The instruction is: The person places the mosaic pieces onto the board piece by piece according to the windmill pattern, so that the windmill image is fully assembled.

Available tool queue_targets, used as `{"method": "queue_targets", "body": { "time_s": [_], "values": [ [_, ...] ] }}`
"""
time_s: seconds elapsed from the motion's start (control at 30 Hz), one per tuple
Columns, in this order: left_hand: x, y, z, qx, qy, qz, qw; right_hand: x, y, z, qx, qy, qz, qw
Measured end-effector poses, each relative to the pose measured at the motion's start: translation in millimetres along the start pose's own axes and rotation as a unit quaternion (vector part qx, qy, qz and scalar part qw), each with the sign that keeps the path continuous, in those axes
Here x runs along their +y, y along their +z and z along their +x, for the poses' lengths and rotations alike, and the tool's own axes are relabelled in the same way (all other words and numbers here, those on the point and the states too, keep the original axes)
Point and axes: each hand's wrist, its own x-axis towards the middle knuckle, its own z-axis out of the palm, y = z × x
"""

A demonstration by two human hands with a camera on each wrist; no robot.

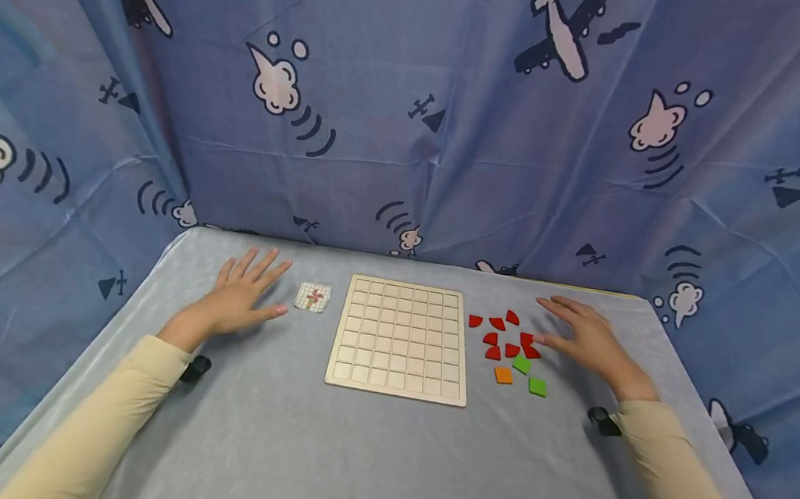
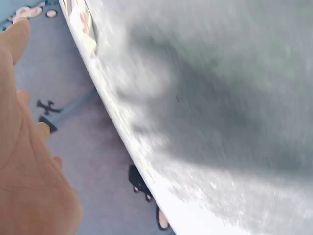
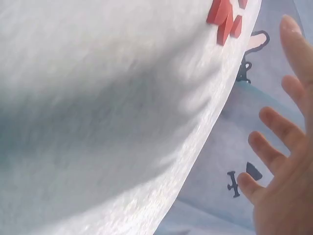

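Observation:
My left hand (image 1: pixel 237 303) hovers with fingers spread over the left side of the table, holding nothing. Just right of it lies a small square card (image 1: pixel 313 297) with a grid and a red pinwheel picture. Over the right side, my right hand (image 1: pixel 586 341) is held out, its fingers apart and nothing in them. Near its fingertips are several red quarter-circle pieces (image 1: pixel 497 324), two green squares (image 1: pixel 537 386) and an orange square (image 1: pixel 504 375). Between the hands sits a wooden grid board (image 1: pixel 400 339), its cells bare. The right wrist view shows some red pieces (image 3: pixel 224 22) at the top.
A grey-white cloth covers the table (image 1: pixel 369 459). Behind it and at both sides hangs a blue curtain (image 1: pixel 361 121) printed with planes and clouds. A black band (image 1: pixel 195 369) shows at the left wrist, and another black device (image 1: pixel 603 421) at the right wrist.

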Motion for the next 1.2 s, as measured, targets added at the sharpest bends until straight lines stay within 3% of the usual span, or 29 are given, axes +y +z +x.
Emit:
{"method": "queue_targets", "body": {
  "time_s": [0.2, 0.67, 0.97, 1.2],
  "values": [
    [21.1, 4.1, -6.0, -0.006, 0.025, -0.006, 0.9997, -4.4, 3.0, 11.2, -0.009, 0.005, 0.024, 0.9997],
    [66.9, 26.3, -21.0, -0.027, 0.124, -0.038, 0.9912, -6.0, 14.3, 32.3, -0.038, 0.042, 0.099, 0.9935],
    [80.3, 36.6, -29.9, -0.052, 0.151, -0.036, 0.9865, -19.6, 22.6, 39.1, -0.036, 0.031, 0.111, 0.9927],
    [85.7, 44.0, -32.5, -0.063, 0.146, -0.031, 0.9868, -30.9, 24.2, 38.6, -0.036, 0.022, 0.098, 0.9943]
  ]
}}
